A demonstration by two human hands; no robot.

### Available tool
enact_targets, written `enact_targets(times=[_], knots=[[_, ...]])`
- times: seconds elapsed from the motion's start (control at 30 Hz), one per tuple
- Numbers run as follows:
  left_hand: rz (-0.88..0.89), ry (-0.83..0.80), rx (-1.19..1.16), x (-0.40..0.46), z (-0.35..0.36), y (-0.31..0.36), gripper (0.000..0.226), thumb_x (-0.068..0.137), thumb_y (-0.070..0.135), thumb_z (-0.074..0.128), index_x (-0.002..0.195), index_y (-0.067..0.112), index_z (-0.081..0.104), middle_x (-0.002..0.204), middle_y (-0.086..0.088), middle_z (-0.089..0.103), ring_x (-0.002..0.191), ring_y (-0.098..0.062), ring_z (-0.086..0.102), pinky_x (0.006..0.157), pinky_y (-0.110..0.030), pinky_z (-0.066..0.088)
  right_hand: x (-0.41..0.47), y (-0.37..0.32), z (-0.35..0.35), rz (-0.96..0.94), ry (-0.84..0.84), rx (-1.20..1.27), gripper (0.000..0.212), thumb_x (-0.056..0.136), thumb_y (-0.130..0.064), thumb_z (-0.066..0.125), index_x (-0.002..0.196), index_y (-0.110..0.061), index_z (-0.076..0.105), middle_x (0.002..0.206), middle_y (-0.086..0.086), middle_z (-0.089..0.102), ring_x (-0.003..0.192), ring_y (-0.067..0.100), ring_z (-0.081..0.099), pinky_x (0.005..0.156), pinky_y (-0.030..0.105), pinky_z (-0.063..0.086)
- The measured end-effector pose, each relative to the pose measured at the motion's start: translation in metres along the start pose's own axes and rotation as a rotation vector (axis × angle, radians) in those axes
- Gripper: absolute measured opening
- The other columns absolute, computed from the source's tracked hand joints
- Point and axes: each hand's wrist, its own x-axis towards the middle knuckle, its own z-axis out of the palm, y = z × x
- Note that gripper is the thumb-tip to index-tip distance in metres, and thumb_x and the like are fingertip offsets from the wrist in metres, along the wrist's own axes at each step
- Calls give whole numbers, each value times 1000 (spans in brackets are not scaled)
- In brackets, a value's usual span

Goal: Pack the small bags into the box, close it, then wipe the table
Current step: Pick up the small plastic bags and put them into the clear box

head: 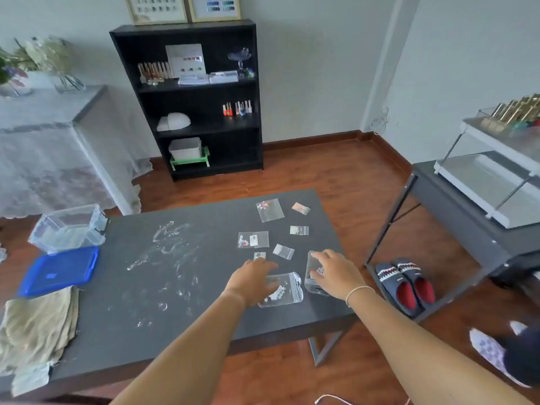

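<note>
- My left hand [255, 280] lies palm down on the dark table [131, 287], fingers spread and loose, fingertips resting on the near edge of a clear zip bag [285, 290] with small white and red bits inside; I grip nothing.
- My right hand [336, 273], a thin bracelet [358, 292] at its wrist, presses flat on another clear zip bag [314, 276] just beside the first; fingers apart, not pinching.
- Beyond my fingertips lie more small bags: a tiny one [259, 255] touching distance from my left hand, a clear one [283, 251] between my hands and farther out, a wide one with a white label [253, 239] whose print is too small to read, then three farther still [269, 209] [300, 208] [299, 230].
- Far off to the left of my left hand, at the table's corner, stands the open clear plastic box [68, 228], its blue lid [60, 270] lying just nearer me.
- A beige cloth [38, 323] lies nearer still.
- White smears [166, 258] mark the tabletop between box and bags.
</note>
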Motion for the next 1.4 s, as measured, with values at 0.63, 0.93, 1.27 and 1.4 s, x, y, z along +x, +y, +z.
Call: enact_targets(times=[0.63, 0.93, 1.27, 1.4], knots=[[-177, -85, -3, 17, 17, -19, 36, 80, 20, 61, 114, 17, 51, 119, -8, 56, 108, -28, 54, 90, -36, 43, 41, 21, 11, 191, -227, 307, 30, 78, -11, 63, 103, -21, 50, 113, 10, 45, 96, 27, 51, 81, 32, 44], [-135, -103, -13, 34, -13, -34, 32, 86, 20, 55, 118, 21, 56, 116, -8, 58, 103, -24, 58, 88, -27, 42, 65, -13, -9, -113, -287, 360, 73, 79, 17, 32, 133, -29, 46, 100, 4, 41, 79, 13, 47, 57, 13, 37], [-28, -137, 150, 59, -8, -43, 57, 86, 17, 52, 139, 21, 32, 142, -6, 29, 114, -28, 55, 98, -37, 44, 84, -37, 16, -146, -179, 215, 76, 81, 3, 58, 144, -23, 24, 128, 9, 41, 112, 28, 47, 95, 37, 43], [-21, -172, 182, 62, -3, -49, 63, 87, 22, 52, 143, 19, 24, 145, -5, 28, 119, -31, 49, 97, -43, 45, 87, -34, 23, -5, -159, 167, 79, 79, -20, 70, 143, -17, 24, 140, 12, 39, 127, 32, 38, 105, 43, 36]])
